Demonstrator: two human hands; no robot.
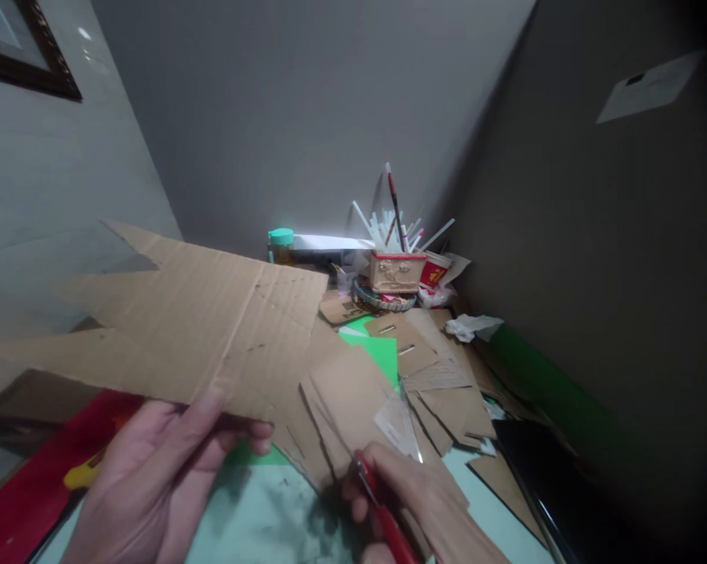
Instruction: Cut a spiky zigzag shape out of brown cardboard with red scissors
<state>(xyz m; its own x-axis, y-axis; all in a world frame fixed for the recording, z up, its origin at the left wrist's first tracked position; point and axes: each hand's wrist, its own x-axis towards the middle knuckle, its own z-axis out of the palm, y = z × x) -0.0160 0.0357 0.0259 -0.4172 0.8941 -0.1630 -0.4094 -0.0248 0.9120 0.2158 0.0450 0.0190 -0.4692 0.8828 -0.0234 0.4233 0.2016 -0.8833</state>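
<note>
My left hand [165, 470] grips the lower edge of a brown cardboard piece [212, 321], thumb on its face and fingers behind. The piece is held up off the table; pointed tips with notches between them run along its left side, and a crease crosses it. My right hand [412, 493] is closed around the red handles of a pair of scissors [392, 529], low and right of the cardboard. The blades are thin and hard to make out against the cardboard sheets [353, 392] behind them.
Behind are a decorated box of white straws [397, 272], a red cup [434, 272] and a teal-lidded jar [281, 244]. Green paper [382, 356] lies among cardboard scraps [453, 407]. A black flat object [542, 478] is at right, a yellow tool [83, 474] at left.
</note>
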